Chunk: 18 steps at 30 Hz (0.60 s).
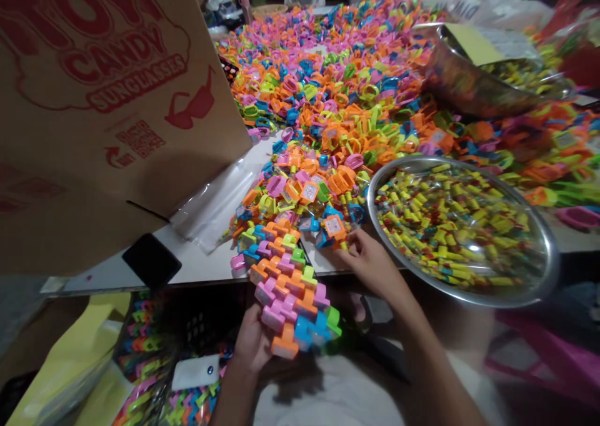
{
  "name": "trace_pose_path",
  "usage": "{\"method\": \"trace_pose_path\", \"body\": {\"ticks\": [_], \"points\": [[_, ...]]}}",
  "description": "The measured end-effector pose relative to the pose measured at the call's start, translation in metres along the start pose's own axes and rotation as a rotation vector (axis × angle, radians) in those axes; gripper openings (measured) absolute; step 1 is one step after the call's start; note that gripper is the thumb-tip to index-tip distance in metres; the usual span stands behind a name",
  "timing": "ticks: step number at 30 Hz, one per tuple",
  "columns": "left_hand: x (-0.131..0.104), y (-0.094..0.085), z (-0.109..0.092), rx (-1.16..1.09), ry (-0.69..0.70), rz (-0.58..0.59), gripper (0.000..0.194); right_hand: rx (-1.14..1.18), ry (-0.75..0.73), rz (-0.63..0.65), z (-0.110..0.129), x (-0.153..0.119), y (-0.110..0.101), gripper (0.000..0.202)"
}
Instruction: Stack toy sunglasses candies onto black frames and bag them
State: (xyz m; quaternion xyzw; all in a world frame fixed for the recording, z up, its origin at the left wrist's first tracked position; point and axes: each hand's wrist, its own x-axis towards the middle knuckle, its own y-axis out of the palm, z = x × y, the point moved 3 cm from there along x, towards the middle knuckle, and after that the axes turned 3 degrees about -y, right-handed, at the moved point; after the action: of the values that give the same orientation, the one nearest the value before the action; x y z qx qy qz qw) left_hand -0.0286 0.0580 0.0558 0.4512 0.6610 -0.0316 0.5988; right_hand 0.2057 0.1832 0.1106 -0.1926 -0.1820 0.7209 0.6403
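My left hand, at the lower middle, is closed round the underside of a long bundle of colourful plastic toy pieces in orange, pink, blue and green. The bundle slants up to the table's front edge. To its right, my right hand pinches a small yellow piece beside an orange toy with a square printed face. A loose heap of similar toys lies just beyond both hands. Near my right hand stands a round metal bowl holding many small yellow wrapped pieces.
A large printed cardboard box stands at the left, with a clear plastic bag and a black phone by it. A huge toy pile covers the table behind. Another metal bowl sits at back right. A white phone rests below on packed toys.
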Motion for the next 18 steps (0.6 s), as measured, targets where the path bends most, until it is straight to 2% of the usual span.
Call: {"method": "trace_pose_path", "body": {"ticks": [5, 10, 13, 16, 18], "points": [[-0.004, 0.003, 0.004, 0.017, 0.093, -0.074, 0.008, -0.23, 0.019, -0.109, 0.013, 0.005, -0.003, 0.023], [-0.001, -0.002, 0.006, 0.024, 0.031, -0.068, 0.007, -0.305, -0.056, -0.232, 0.042, 0.006, -0.016, 0.018], [0.0, -0.005, 0.009, 0.004, -0.074, -0.006, 0.016, -0.14, -0.077, -0.238, 0.043, 0.001, -0.014, 0.023], [-0.002, -0.005, 0.014, -0.051, -0.146, 0.038, 0.022, 0.16, -0.056, -0.085, 0.028, -0.011, 0.005, 0.025], [-0.003, -0.008, 0.018, -0.121, -0.136, 0.042, 0.023, 0.339, 0.002, 0.009, 0.013, -0.021, 0.022, 0.03]]}}
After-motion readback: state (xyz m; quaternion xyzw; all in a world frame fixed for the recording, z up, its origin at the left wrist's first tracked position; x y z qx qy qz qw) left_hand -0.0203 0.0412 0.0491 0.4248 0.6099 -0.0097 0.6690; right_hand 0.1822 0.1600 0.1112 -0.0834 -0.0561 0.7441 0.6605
